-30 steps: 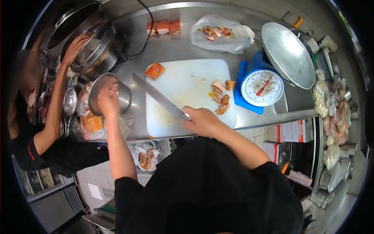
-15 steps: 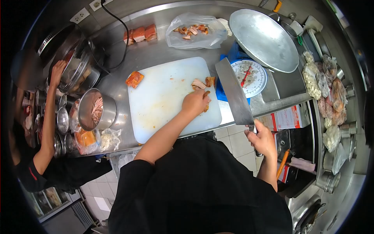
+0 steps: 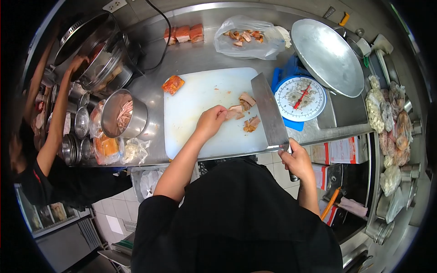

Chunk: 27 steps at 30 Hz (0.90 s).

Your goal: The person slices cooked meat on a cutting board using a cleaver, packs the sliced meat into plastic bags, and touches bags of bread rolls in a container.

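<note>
My left hand (image 3: 211, 122) has its fingers closed at the end of a slice of roast pork (image 3: 235, 112) on the white cutting board (image 3: 191, 132). Two more pork pieces lie close by, one (image 3: 247, 101) above the slice and one (image 3: 251, 124) below it. In my right hand (image 3: 297, 159) is the handle of a cleaver (image 3: 271, 111); its broad blade spans the board's right edge, beside the pork. A larger browned pork chunk (image 3: 173, 85) sits on the board's upper left corner.
Right of the board stands a blue dial scale (image 3: 300, 98) with a big metal pan (image 3: 327, 57). Behind are a plastic bag of cut pork (image 3: 248, 38) and pork blocks (image 3: 183, 34). A metal pot (image 3: 124, 113) stands left, near a co-worker's arm (image 3: 55, 118).
My left hand has drawn back to the left, and the pork pieces it covered now show. The cleaver has come left over the board's edge. The whole view has shifted.
</note>
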### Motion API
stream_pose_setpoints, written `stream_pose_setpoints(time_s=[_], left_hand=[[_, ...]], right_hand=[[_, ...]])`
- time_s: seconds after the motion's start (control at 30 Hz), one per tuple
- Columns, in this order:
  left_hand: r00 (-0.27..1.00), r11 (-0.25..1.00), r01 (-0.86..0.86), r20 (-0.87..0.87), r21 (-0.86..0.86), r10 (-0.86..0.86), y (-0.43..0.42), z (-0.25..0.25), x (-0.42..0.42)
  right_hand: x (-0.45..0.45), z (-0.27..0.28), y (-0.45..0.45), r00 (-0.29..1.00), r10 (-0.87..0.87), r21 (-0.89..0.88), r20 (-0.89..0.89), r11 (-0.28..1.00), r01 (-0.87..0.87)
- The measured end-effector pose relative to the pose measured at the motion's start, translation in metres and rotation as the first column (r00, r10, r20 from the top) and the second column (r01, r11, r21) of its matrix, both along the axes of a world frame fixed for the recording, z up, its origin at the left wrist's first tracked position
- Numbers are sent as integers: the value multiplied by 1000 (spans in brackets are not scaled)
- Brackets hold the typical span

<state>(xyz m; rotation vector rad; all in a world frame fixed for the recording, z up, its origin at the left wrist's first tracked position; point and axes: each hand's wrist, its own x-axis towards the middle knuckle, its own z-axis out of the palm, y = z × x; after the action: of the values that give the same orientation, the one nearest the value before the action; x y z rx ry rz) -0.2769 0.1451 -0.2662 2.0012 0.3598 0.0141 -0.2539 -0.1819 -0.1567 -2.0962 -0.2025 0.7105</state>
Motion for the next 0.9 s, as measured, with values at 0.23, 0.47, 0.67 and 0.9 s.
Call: stream_pose_setpoints(time_s=[0.23, 0.47, 0.67, 0.9], left_hand=[[949, 894, -68, 306, 443, -79, -10, -6, -1], [860, 797, -41, 428, 602, -278, -43, -1, 87], [905, 729, 356, -22, 584, -425, -21, -1, 119], [982, 969, 172, 44, 178, -182, 4, -6, 107]], right_hand=[[0, -12, -2, 988, -9, -232, 156, 972, 45], [-9, -6, -21, 989, -64, -246, 132, 965, 96], [-21, -7, -38, 989, -94, -172, 114, 979, 113], [-14, -13, -31, 993, -87, -128, 75, 987, 96]])
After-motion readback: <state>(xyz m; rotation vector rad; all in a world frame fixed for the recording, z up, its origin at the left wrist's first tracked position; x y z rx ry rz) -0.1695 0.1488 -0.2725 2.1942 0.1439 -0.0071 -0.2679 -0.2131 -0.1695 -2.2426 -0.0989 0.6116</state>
